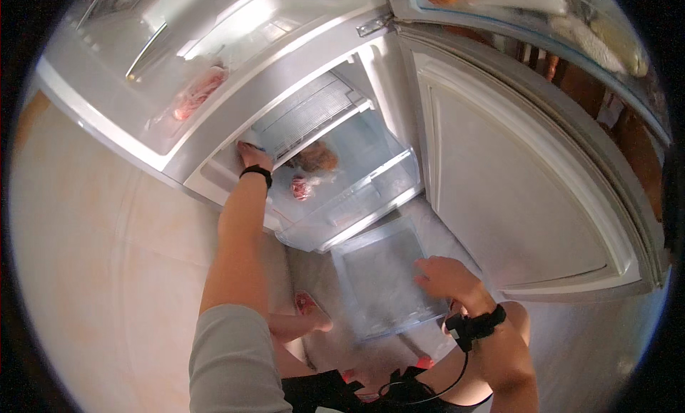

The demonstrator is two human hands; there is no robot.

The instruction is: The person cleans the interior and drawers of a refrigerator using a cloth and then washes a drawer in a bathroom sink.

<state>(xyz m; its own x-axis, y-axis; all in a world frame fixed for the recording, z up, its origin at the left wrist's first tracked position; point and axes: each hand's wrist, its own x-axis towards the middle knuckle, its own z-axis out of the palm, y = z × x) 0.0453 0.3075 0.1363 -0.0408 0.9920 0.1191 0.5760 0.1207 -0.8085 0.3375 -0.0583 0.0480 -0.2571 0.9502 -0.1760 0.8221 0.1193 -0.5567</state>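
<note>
My left hand [253, 155] reaches into the lower freezer compartment, at the left end of a ribbed shelf [310, 111]; its fingers are partly hidden, and whether they grip anything cannot be told. Below that shelf a clear plastic drawer [374, 185] is pulled out, holding a brown bagged item [317, 156] and a red-and-white wrapped packet [301, 188]. My right hand [447, 276] is over the right side of a frosted clear bin [382, 274] on the floor, fingers partly curled; contact with the bin is unclear.
The white freezer door [514, 183] stands open at the right. Above, the fridge compartment is open too, with a wrapped reddish packet [200, 92] inside and a stocked door shelf [556, 33] at the upper right. My legs and slippered feet flank the bin. A pale wall or panel [107, 226] is at the left.
</note>
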